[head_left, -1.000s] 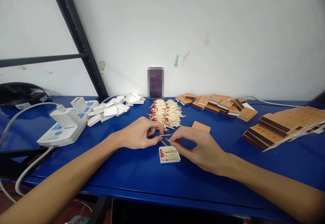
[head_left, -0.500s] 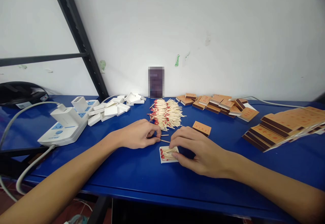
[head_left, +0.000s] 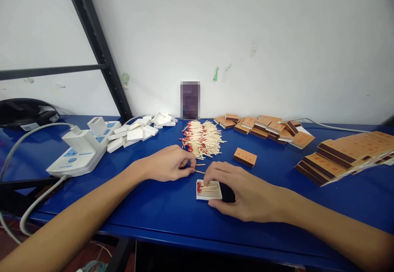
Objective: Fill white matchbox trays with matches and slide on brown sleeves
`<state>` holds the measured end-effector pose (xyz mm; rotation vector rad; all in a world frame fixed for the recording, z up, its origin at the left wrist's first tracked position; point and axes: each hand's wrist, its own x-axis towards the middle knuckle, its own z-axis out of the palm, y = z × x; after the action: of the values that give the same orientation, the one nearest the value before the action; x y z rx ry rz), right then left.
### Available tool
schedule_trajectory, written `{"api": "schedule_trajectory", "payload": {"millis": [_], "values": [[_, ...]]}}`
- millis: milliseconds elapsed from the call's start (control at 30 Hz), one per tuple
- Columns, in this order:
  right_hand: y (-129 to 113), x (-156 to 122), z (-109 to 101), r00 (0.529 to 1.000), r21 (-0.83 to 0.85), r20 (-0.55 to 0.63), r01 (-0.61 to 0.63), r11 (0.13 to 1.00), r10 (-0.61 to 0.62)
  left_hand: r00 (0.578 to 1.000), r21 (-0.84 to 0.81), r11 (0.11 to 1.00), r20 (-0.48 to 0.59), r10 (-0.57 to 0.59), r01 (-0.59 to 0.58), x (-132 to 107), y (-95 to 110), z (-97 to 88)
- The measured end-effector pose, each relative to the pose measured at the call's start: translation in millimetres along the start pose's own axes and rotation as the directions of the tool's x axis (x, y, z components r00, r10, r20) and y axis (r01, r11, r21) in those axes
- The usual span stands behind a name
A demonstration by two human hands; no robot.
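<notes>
A small white matchbox tray [head_left: 219, 198] holding several red-tipped matches [head_left: 209, 188] lies on the blue table. My right hand [head_left: 243, 190] is around its right side, with the thumb at the near edge and the fingers at the far edge. My left hand [head_left: 172, 163] rests just beyond and left of the tray, thumb and index finger pinched together. Two pale matchsticks [head_left: 200, 164] stick out from its fingertips; their heads are hidden. Behind the hands lies a big heap of matches [head_left: 205, 138], red heads facing left. One closed orange matchbox [head_left: 245, 157] sits beyond my right hand.
Empty white trays [head_left: 135, 133] are piled at the back left, beside a power strip [head_left: 83, 161] with plugs and cables. Orange matchbox sleeves [head_left: 266, 126] lie at the back right, with stacked ones [head_left: 347, 153] further right. A pixelated dark rectangle [head_left: 190, 100] stands against the wall.
My right hand's fingers have spread from over the tray to its edges, uncovering more of the matches inside. The tray has shifted slightly right. My left hand has stayed in place.
</notes>
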<state>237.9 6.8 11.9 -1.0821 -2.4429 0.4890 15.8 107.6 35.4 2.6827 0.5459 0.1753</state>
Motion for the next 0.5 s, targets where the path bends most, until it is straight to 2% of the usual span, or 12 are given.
{"api": "schedule_trajectory", "payload": {"millis": [100, 167, 267, 333, 400, 500], "values": [[-0.3, -0.3, 0.7, 0.998, -0.019, -0.026, 0.053, 0.998, -0.053, 1.0, 0.013, 1.0, -0.005, 0.009, -0.009, -0.1, 0.0, 0.4], [-1.6, -0.5, 1.0, 0.989, -0.065, -0.06, 0.128, 0.99, -0.132, 1.0, 0.025, 1.0, -0.012, 0.015, -0.015, -0.1, -0.3, 0.8], [-2.8, -0.6, 0.7, 0.948, -0.199, -0.121, 0.269, 0.943, -0.296, 0.999, 0.037, 0.999, -0.028, 0.023, -0.022, 0.0, -1.1, 1.3], [-2.1, -0.8, 0.1, 0.92, -0.294, -0.142, 0.314, 0.903, -0.366, 0.999, 0.039, 0.999, -0.035, 0.023, -0.022, 0.1, -1.7, 1.6], [-0.1, -1.0, -0.2, 0.909, -0.341, -0.145, 0.324, 0.882, -0.39, 0.999, 0.038, 0.999, -0.028, 0.018, -0.017, 0.2, -1.9, 1.6], [3.6, -1.2, 0.2, 0.917, -0.313, -0.137, 0.318, 0.895, -0.374, 1.0, 0.035, 0.999, -0.024, 0.017, -0.016, -0.1, -1.4, 1.3]]}}
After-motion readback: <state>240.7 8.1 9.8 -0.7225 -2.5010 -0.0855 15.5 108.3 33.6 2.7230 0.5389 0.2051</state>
